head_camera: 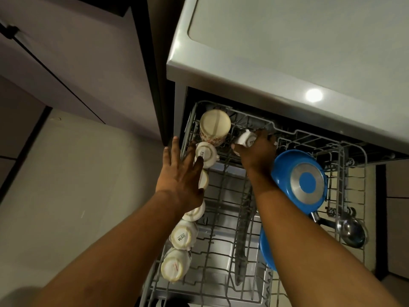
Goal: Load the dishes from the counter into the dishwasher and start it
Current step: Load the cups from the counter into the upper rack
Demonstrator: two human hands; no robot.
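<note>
two bare forearms fill the bottom of the view and reach down into the pulled-out top rack [223,187] of the dishwasher. the left hand [177,173] lies flat with its fingers straight and spread wide, holding nothing. one fingertip looks to rest on the base of a small cup [205,154], probably to steady the row while the other hand works. down the rack's left side i count six pieces, all bottom up so water can drain: a tall flowered mug [214,127] at the back, then five small cups, one half hidden under the left hand.

the right hand [256,154] has its fingers curled round a seventh piece, a white cup [245,138]. it holds that cup upside down low over the back of the rack, just right of the mug, and seems to be settling it between the wires. whether it has touched down i cannot tell.

further right a blue pan [303,182] leans face down, with one more blue dish edge [265,251] below it. a single steel ladle [352,233] lies at the far right. the grey top [287,52] above shows no dishes.
</note>
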